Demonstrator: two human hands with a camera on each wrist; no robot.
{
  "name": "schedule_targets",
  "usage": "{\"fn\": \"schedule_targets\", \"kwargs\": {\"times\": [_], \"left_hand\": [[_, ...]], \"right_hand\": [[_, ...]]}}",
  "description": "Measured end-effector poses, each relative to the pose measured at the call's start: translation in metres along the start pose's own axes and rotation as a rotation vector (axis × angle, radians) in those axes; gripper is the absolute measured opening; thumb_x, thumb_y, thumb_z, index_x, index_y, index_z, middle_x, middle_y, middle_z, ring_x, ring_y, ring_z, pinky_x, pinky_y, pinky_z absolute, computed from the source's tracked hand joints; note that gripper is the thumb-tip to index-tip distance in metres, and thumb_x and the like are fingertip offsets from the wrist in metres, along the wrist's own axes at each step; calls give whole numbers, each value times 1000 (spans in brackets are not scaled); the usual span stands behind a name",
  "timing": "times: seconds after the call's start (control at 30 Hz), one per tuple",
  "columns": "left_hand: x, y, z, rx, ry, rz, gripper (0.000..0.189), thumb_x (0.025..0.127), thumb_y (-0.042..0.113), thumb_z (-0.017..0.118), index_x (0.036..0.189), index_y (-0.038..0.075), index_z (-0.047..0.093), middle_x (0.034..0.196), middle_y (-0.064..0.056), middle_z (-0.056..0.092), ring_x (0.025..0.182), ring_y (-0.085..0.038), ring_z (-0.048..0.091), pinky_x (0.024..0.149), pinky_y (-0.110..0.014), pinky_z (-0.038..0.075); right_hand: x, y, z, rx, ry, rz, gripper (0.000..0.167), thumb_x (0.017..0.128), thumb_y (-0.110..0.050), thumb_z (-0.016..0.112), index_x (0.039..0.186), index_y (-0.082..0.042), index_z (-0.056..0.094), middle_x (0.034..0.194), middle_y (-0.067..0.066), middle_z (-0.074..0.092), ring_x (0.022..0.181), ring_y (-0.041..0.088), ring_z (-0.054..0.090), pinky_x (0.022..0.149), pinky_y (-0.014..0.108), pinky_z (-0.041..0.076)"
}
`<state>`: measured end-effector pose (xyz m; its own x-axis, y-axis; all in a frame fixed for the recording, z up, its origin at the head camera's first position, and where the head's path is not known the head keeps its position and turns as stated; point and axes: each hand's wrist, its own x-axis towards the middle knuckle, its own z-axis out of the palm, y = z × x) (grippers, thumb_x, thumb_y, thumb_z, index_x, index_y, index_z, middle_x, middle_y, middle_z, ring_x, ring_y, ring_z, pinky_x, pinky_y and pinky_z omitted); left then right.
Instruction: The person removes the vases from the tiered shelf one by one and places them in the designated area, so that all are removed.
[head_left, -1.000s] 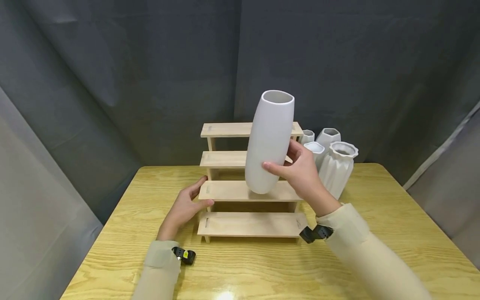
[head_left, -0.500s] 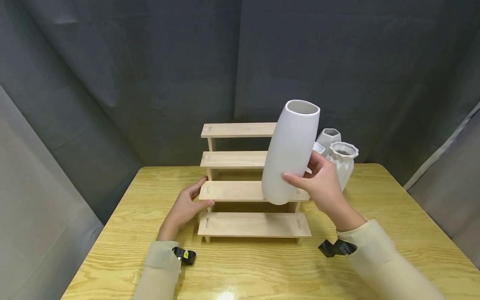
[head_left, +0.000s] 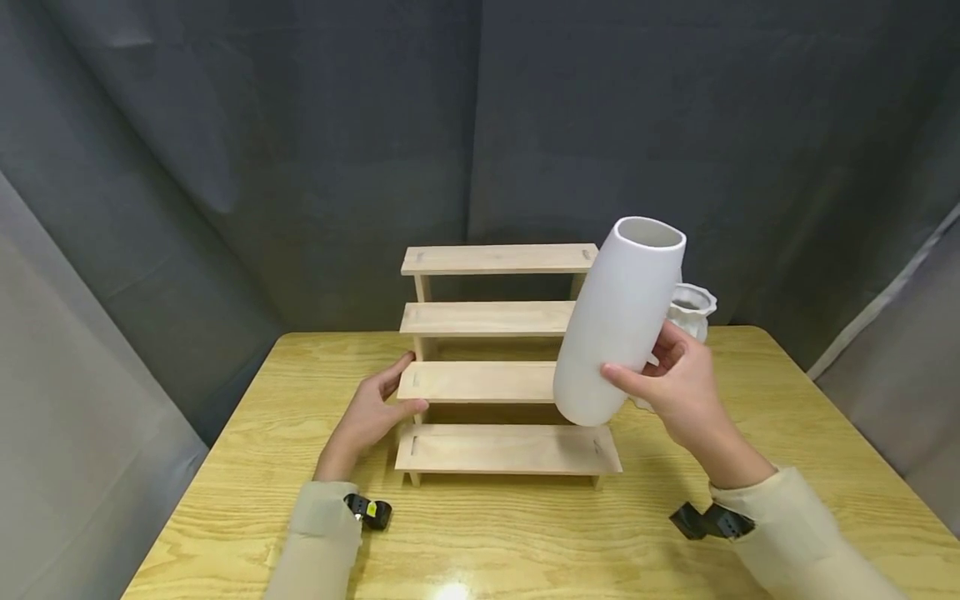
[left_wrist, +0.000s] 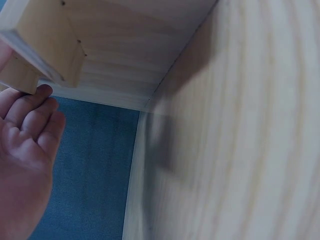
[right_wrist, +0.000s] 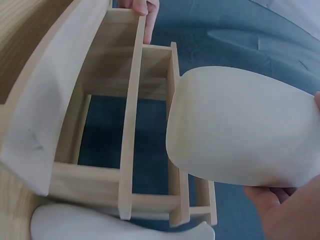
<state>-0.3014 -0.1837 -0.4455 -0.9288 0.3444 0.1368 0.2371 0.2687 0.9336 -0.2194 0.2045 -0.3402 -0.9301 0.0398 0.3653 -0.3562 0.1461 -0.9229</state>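
A tall white vase (head_left: 622, 325) leans with its mouth up and to the right. My right hand (head_left: 686, 396) holds it low on its right side, thumb in front. In the right wrist view the smooth vase (right_wrist: 240, 127) fills the right half, my right hand (right_wrist: 295, 212) under it. It overlaps the right end of a stepped wooden display stand (head_left: 487, 383) with several tiers. My left hand (head_left: 375, 412) grips that stand at the left end of one of its lower tiers, thumb on the board. The left wrist view shows the left-hand fingers (left_wrist: 37, 115) curled against the wood.
Behind the held vase stands a white vase with a wavy rim (head_left: 690, 302), mostly hidden. The right wrist view shows another white vase (right_wrist: 100, 222) beside the stand. Everything rests on a wood-grain table (head_left: 510, 533), with grey curtains (head_left: 315, 167) behind.
My right hand has carried the tall vase right and downward, away from the front of the stand's middle, and its tilt has increased. My left hand stays where it was.
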Motion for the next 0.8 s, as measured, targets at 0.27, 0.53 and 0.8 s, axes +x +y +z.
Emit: {"fn": "schedule_targets", "kwargs": {"times": [0.27, 0.53, 0.8], "left_hand": [[-1, 0, -1, 6, 3, -14, 83, 88, 30, 77, 156, 14, 31, 158, 3, 29, 145, -32, 24, 116, -50, 23], [0, -1, -2, 25, 7, 9, 83, 88, 29, 77, 155, 12, 31, 158, 1, 28, 145, -31, 24, 117, -50, 22], [-1, -2, -2, 10, 3, 4, 83, 88, 29, 77, 155, 13, 31, 159, 1, 28, 146, -30, 23, 117, -52, 20]], "right_hand": [[-13, 8, -18, -45, 32, 38, 66, 79, -1, 82, 137, -3, 50, 126, 8, 57, 106, 15, 61, 82, 21, 55], [-28, 17, -35, -132, 81, 75, 65, 81, -6, 82, 138, -4, 49, 123, 1, 58, 101, 9, 62, 79, 18, 54], [-40, 27, -52, -183, 131, 71, 61, 81, -2, 81, 134, -4, 51, 118, -7, 60, 99, 4, 62, 77, 15, 54]]}}
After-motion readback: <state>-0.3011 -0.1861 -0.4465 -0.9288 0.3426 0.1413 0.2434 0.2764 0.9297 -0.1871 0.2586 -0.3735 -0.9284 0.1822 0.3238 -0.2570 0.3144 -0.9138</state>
